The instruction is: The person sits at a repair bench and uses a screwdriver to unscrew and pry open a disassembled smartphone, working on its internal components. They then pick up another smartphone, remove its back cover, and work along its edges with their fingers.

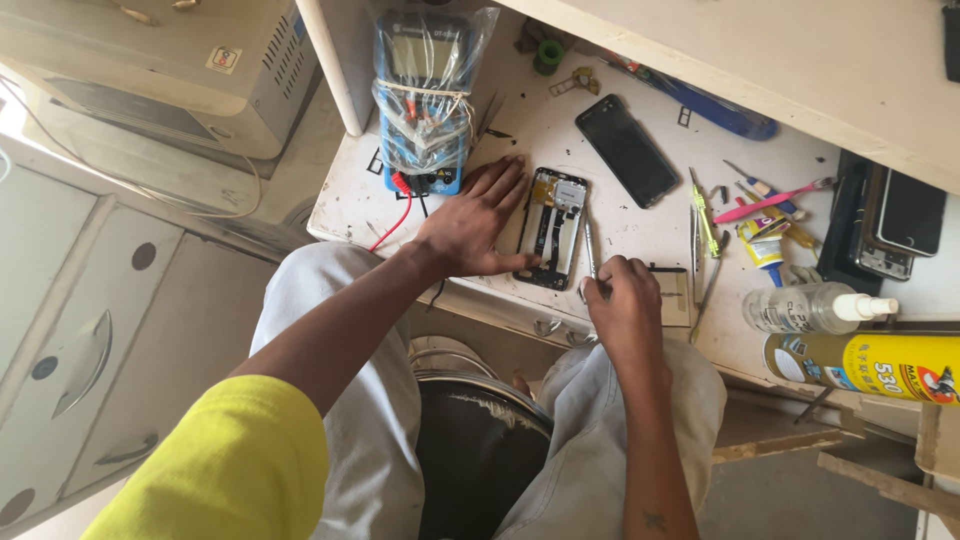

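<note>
Both arms reach forward from the near edge of the view, over the knees, toward the far side. The left arm comes in from the near left in a yellow sleeve, bare from the elbow, forearm angled right and away. The left hand (472,225) lies palm down and flat, its fingers (500,180) spread and pointing far, thumb stretched out to the right. The right arm rises from the near right, bare. The right hand (620,300) is curled, knuckles up, fingers pinched together at its far-left tip.
</note>
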`<state>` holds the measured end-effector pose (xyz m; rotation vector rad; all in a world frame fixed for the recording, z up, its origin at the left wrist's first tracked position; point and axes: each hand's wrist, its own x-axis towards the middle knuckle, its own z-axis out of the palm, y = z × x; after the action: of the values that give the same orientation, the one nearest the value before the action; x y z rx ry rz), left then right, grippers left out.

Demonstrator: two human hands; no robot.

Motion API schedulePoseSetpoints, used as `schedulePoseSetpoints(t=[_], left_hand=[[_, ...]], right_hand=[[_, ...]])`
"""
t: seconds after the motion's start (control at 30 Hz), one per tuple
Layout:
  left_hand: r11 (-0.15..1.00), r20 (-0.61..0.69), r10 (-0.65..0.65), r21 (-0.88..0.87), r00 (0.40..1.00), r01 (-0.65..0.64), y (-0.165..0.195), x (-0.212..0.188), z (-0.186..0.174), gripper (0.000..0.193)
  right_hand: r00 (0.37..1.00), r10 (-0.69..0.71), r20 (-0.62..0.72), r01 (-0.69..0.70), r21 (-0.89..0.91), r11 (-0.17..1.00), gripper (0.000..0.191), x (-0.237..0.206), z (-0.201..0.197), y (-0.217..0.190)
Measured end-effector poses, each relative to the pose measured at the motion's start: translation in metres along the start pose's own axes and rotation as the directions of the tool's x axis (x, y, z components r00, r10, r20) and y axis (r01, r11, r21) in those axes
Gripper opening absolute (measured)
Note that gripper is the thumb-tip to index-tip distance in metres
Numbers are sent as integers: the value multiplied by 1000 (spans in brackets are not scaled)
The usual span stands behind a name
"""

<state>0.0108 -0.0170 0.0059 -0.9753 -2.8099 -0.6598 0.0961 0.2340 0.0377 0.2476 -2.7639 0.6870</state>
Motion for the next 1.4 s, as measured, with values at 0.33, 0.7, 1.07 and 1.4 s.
schedulePoseSetpoints(t=[0.33, 0.7, 1.07, 1.4], left_hand=[[997, 61, -4, 71, 998, 0, 5, 2, -6, 130], [997, 8, 21, 73, 1000, -22, 4, 2, -6, 126], [998, 21, 12, 57, 1000, -13, 3, 2, -3, 128], [999, 48, 0, 51, 999, -3, 3, 2, -3, 126]], right_hand=[[977, 153, -148, -16, 666, 746, 9, 7, -36, -27], [999, 13, -42, 10, 507, 862, 18, 11, -34, -60], [1000, 8, -25, 5, 477, 879, 18, 10, -34, -61], [999, -14, -36, 30, 496, 868, 18, 9, -35, -62]])
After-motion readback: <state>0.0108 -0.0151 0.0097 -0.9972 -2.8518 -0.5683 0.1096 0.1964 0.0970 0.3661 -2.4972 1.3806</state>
